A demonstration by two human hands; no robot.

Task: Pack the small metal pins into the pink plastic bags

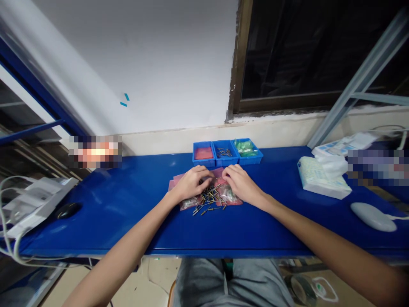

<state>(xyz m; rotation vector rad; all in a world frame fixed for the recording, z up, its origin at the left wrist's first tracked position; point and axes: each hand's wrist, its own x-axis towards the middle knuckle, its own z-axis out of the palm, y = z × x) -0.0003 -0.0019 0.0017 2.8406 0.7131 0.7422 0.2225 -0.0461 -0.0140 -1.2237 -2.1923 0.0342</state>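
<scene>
Being half curled, any grip unclear, the left hand [193, 183] and right hand [239, 183] are being held around metal pins [210, 196] lying among pink bags [229, 197] on the bench [128, 204], risking being scattered if brushed.

The one view looks from the person's head, above the near edge of the blue table [96, 196], facing forward and down across it. It is near enough that the table spans almost the whole width, yet wide enough to catch grey trousers [201, 283] below its near edge and the white wall [172, 64] and dark window [300, 47] beyond it. The left hand [194, 182] and right hand [239, 182], above the table's middle, fall near the centre.
</scene>
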